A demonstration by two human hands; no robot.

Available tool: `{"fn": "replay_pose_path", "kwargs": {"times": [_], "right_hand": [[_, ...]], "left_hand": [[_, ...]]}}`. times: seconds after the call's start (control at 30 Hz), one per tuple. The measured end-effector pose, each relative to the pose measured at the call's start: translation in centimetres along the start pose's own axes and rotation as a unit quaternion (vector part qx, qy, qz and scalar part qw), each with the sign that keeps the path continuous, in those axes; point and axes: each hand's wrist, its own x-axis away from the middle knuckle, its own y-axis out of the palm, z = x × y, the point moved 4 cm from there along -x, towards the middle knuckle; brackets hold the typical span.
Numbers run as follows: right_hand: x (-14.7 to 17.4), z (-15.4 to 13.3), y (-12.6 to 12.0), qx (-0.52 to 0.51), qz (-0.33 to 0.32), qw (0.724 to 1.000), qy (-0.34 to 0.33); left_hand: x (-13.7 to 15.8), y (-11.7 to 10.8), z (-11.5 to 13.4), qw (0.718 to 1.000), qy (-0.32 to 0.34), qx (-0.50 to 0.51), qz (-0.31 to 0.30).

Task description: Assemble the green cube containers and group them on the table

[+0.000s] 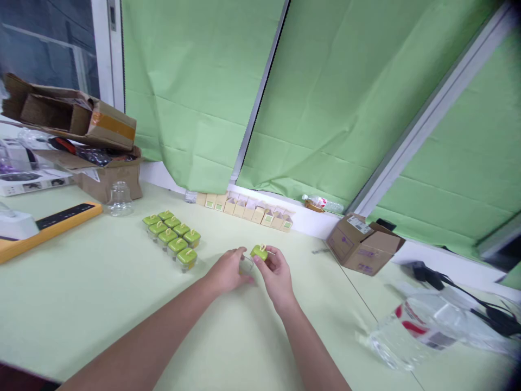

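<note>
My left hand (228,272) is closed around a small clear jar (247,264) above the middle of the table. Right beside it, my right hand (280,278) pinches a green lid (258,252) with a pale loop on top. The lid is at the jar's upper right; I cannot tell whether the two touch. To the left of my hands, several small clear jars with green lids (178,245) stand in two close rows, each lid topped by a pale loop.
Several small cardboard boxes (257,214) line the wall. A carton (364,244) and a large plastic bottle (423,328) are on the right. On the left are a glass jar (120,200), an orange-edged power strip (69,216) and stacked cardboard boxes (109,179). A bottle (323,204) lies on the ledge.
</note>
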Motion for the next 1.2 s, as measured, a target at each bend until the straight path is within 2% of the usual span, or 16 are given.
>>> {"fn": "replay_pose_path", "kwargs": {"times": [0.13, 0.27, 0.5, 0.73, 0.83, 1.2], "right_hand": [[0.1, 0.0, 0.0, 0.044, -0.043, 0.998, -0.031], [0.3, -0.3, -0.2, 0.135, -0.068, 0.987, -0.046], [0.6, -0.7, -0.5, 0.258, -0.029, 0.965, -0.04], [0.7, -0.6, -0.3, 0.39, 0.018, 0.918, -0.07], [0.7, -0.7, -0.1, 0.422, 0.017, 0.903, -0.085], [0.6, -1.9, -0.3, 0.421, 0.002, 0.904, -0.08]], "left_hand": [[0.2, 0.5, 0.2, 0.992, 0.026, 0.092, -0.078], [0.2, 0.3, 0.0, 0.986, 0.037, 0.121, -0.107], [0.2, 0.7, 0.3, 0.996, 0.063, 0.029, -0.06], [0.7, 1.6, 0.8, 0.996, 0.078, -0.04, 0.001], [0.9, 1.8, 1.1, 0.995, 0.075, -0.059, 0.017], [1.1, 2.1, 1.8, 0.994, 0.065, -0.088, 0.006]]}}
